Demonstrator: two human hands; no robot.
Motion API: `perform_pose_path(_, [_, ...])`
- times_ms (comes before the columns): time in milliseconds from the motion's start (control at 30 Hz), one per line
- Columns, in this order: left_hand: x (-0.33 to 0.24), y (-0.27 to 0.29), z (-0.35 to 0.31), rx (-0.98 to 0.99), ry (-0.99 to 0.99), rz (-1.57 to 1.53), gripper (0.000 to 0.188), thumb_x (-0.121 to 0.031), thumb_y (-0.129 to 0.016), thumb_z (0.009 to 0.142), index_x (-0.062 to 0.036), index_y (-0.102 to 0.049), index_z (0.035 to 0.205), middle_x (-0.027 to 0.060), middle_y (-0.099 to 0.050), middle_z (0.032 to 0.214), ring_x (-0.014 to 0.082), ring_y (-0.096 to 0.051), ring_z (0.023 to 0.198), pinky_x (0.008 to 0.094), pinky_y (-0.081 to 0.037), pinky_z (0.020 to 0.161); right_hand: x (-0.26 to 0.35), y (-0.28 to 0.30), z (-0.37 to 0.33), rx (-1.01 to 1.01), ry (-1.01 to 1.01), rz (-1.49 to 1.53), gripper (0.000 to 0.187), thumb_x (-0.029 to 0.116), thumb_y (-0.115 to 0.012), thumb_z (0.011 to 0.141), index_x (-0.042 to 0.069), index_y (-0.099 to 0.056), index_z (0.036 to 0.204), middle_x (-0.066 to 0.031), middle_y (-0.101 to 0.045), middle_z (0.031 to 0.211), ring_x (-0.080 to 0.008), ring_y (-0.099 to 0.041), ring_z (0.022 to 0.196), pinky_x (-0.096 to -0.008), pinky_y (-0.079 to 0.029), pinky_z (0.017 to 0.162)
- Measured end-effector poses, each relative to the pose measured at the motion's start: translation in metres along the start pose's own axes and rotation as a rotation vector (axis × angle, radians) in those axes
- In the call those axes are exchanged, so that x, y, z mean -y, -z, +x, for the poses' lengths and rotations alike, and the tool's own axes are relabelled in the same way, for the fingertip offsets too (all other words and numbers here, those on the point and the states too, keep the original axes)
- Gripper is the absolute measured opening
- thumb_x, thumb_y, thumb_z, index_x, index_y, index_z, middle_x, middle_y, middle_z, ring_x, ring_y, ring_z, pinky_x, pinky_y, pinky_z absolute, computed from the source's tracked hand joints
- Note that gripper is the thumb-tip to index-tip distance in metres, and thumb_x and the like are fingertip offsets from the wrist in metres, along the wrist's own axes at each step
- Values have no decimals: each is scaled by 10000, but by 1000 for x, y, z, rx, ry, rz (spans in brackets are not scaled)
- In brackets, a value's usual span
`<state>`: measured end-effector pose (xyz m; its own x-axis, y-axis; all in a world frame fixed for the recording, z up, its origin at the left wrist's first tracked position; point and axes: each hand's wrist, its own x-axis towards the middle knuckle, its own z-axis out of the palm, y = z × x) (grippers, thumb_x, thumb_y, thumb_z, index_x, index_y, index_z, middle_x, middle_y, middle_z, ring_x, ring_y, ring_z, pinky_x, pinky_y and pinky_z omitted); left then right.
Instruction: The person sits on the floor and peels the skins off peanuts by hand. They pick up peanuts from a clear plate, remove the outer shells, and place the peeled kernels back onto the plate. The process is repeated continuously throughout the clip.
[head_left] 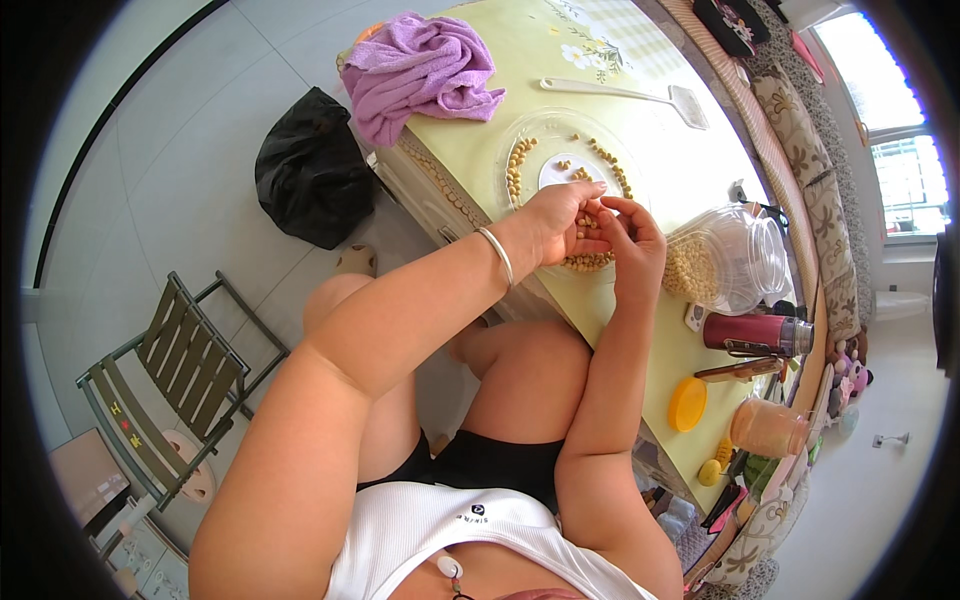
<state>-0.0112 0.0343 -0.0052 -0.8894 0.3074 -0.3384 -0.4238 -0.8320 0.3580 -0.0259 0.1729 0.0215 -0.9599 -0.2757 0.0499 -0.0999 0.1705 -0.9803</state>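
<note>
My left hand (562, 222) is cupped palm-up over the near side of a clear round plate (507, 140), with a few tan beans (589, 222) in it. Fingers of my right hand (636, 246) are drawn together above that palm; whatever they pinch is too small to make out. More beans (517, 170) lie in a ring around the plate's outer part, and a few sit in its white middle. Right of my hands, a clear plastic jar (735, 262) lies on its side, partly filled with the same kind of beans.
A purple towel (425, 75) is heaped at the table's far left corner. Behind the plate lies a white fly swatter (610, 89). A dark red thermos (752, 334), yellow lid (687, 404) and pinkish jar (768, 427) are at right. A black bag (313, 170) and folding chair (188, 350) stand left.
</note>
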Motion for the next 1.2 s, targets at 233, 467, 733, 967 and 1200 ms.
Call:
perform_pose_path(233, [0, 1, 0, 52, -6, -11, 277, -271, -458, 986, -12, -555, 970, 107, -633, 902, 185, -640, 790, 383, -574, 744, 1, 2, -1, 91, 3, 26, 179, -62, -632, 841, -48, -636, 1019, -87, -679, 966, -104, -634, 859, -224, -528, 753])
perform_pose_path(467, [-1, 2, -1, 48, -12, -9, 293, -277, -476, 981, 2, -564, 958, 115, -638, 909, 193, -646, 772, 373, -577, 723, 4, -1, -2, 119, 5, -21, 175, -63, -635, 836, -58, -630, 1010, -77, -660, 924, -101, -633, 824, -227, -540, 717])
perform_pose_path(733, [-3, -5, -4, -24, 18, -3, 273, -278, -506, 973, -8, -552, 967, 90, -601, 874, 194, -634, 810, 368, -572, 726, 3, -6, -3, -78, 94, -142, 111, -39, -659, 819, -22, -664, 929, -6, -606, 815, -61, -556, 701, -212, -484, 625])
perform_pose_path(967, [0, 3, 4, 61, -27, -66, 242, -266, -493, 983, -28, -537, 964, 98, -588, 893, 195, -613, 833, 338, -541, 698, 28, -19, -14, 28, 325, -608, 175, 62, -713, 783, 58, -695, 957, -40, -619, 783, -118, -587, 646, -269, -470, 598])
perform_pose_path(1200, [1, 0, 6, 21, -47, -75, 239, -253, -459, 998, -28, -530, 959, 94, -593, 887, 186, -584, 782, 322, -522, 690, 11, -13, -8, 42, 317, -663, 181, 84, -715, 766, 81, -690, 946, -51, -627, 789, -181, -608, 673, -298, -479, 613])
